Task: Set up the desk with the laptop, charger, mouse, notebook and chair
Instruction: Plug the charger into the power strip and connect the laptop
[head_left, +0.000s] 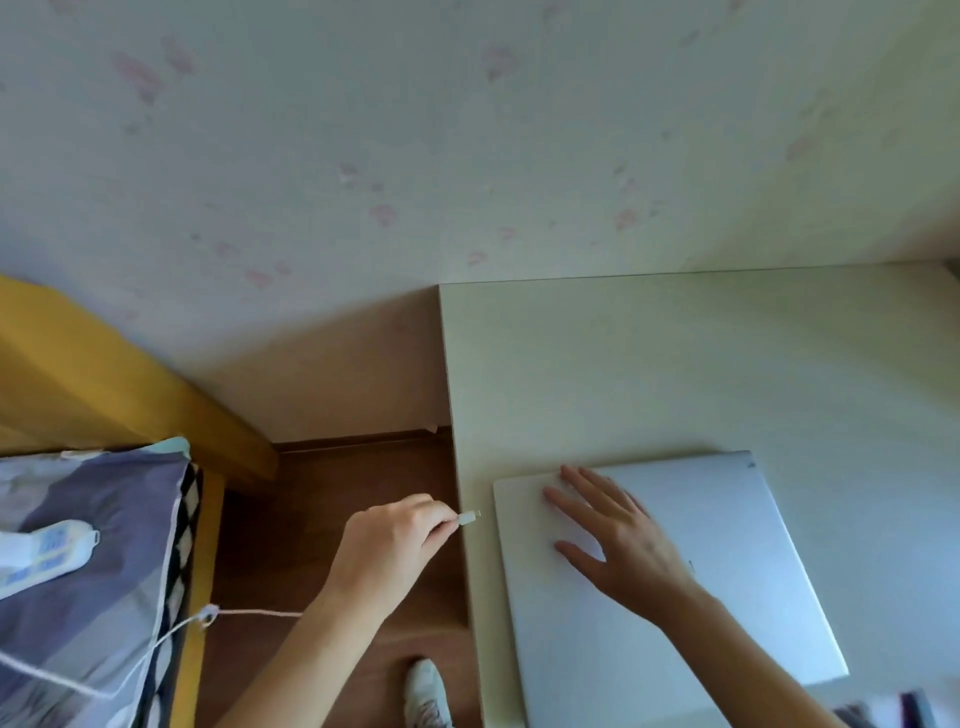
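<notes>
Two hands work: left hand (395, 540) pinches the light, stiff charger plug (467, 518); right hand (618, 540) lies flat, fingers spread, steadying the closed laptop (727, 561).

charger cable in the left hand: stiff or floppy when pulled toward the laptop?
Probably floppy: the cable sags in loose curves over the bed's pillow. Likely light: the left hand pinches just the plug. It may drag or snag, since it trails over the bed edge. The right hand lies flat on the closed laptop.
</notes>
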